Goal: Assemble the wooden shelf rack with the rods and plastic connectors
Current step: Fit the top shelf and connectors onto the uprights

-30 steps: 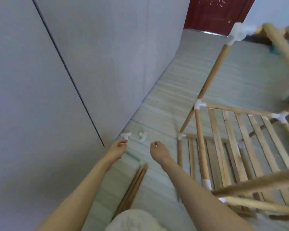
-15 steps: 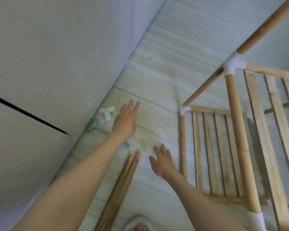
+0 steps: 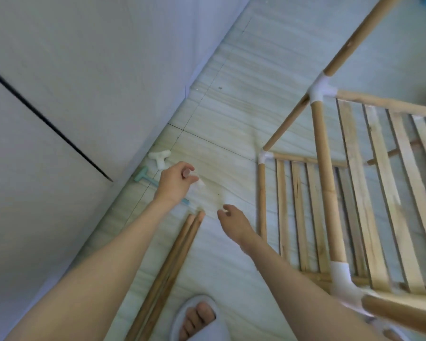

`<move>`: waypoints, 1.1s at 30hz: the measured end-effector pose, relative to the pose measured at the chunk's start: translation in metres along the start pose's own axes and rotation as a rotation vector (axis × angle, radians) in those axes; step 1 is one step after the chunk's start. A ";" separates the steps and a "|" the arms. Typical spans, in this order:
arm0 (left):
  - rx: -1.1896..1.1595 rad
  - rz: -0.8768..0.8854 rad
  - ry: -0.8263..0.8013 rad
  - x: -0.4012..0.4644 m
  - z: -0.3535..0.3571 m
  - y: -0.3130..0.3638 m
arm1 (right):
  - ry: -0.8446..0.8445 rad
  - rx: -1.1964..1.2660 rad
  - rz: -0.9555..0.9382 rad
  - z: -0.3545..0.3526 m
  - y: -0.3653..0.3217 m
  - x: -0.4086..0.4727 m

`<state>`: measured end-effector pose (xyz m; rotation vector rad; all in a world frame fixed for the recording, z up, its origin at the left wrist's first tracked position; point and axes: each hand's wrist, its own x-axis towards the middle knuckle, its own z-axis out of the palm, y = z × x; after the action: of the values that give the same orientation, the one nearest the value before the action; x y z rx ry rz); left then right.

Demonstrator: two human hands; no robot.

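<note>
My left hand is low over the floor, its fingers curled, pinching a blurred white plastic connector. My right hand hovers just right of it with fingers loosely curled and nothing visible in it. Another white connector lies on the floor by the wall. Two or three loose wooden rods lie between my forearms. The partly built rack stands at the right: rods joined by white connectors and slatted shelves.
A teal T-shaped tool lies by the wall, partly under my left hand. The grey wall runs along the left. My foot in a white slipper is at the bottom. A rack rod juts out at bottom right.
My left hand went from flat and open to curled around a white connector on the floor. My right hand's fingers curled in too. The view moved slightly closer.
</note>
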<state>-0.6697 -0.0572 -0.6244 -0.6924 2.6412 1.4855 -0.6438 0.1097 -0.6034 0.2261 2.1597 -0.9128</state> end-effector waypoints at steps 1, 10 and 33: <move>-0.119 -0.021 0.017 -0.010 -0.007 0.008 | 0.022 0.092 -0.008 -0.002 -0.007 -0.011; -0.491 0.192 0.193 -0.129 -0.101 0.124 | 0.038 0.657 -0.405 -0.040 -0.094 -0.165; -0.432 0.740 -0.099 -0.319 -0.108 0.368 | 0.474 0.548 -1.023 -0.231 -0.043 -0.414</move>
<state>-0.5075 0.1334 -0.1926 0.4275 2.6386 2.2090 -0.5115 0.2855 -0.1815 -0.5128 2.3764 -2.2096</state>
